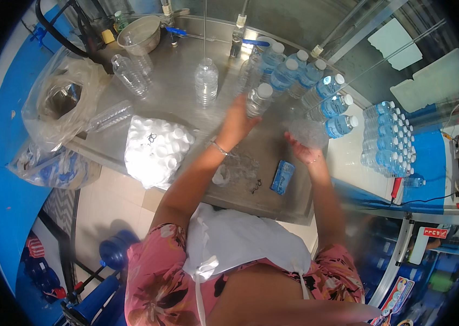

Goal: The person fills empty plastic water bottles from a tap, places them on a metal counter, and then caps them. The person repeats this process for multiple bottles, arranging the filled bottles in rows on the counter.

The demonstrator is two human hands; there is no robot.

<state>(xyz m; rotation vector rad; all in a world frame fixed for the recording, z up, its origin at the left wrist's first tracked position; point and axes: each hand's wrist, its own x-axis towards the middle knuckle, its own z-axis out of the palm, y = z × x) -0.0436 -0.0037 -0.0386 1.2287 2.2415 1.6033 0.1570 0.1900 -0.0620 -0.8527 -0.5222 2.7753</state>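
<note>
My left hand (239,118) is closed around a clear plastic bottle with a white cap (260,100), which bears no visible label. Lower right, my right hand (304,148) has its palm turned up under a blurred, translucent plastic piece (308,132); whether the fingers grip it cannot be told. Capped bottles with blue labels (284,75) stand just beyond my hands. An uncapped clear bottle (206,83) is upright beneath a thin filling tube. Nearer to me lie a pack of blue labels (282,177) and a clear bag of white caps (158,150).
The steel counter (172,93) has a raised back edge with valves. Empty bottles (129,75), a plastic bowl (139,36) and a large plastic bag (64,98) are at left. Shrink-wrapped bottles (388,138) stand on the right. A blue water jug (118,248) is on the floor.
</note>
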